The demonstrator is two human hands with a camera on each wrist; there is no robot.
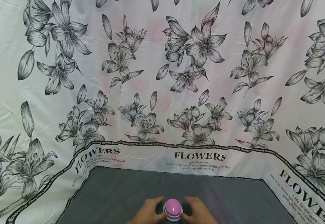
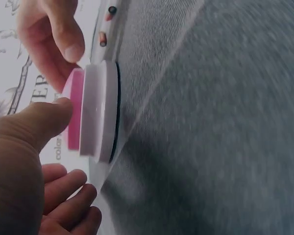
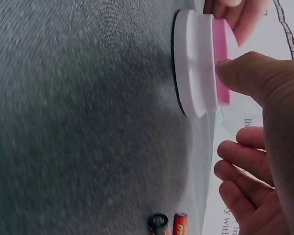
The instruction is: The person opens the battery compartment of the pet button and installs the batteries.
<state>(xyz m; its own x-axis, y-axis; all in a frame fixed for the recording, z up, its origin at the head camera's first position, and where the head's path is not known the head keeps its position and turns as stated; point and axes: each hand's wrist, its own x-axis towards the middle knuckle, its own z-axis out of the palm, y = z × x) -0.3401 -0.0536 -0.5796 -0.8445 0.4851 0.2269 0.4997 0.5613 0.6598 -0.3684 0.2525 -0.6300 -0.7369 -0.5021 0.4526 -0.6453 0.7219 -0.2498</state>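
Left hand (image 1: 148, 212) and right hand (image 1: 198, 212), cut off below, are held ungripping, fingers relaxed, either side of the pink-topped button (image 1: 173, 207) on grey cloth (image 1: 140, 188); thumb contact cannot be confirmed.

Soft light reaches us; a faint glint tops the button (image 1: 173, 206) between left hand (image 1: 149, 211) and right hand (image 1: 197, 211); beside them, shadowed cloth (image 2: 220, 122) blurs.

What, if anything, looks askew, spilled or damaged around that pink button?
Nothing looks spilled or damaged; the pink button sits flat on the grey surface. Slightly odd, perhaps: small cylinders, possibly batteries, lie loose near the right hand, apart from the button.
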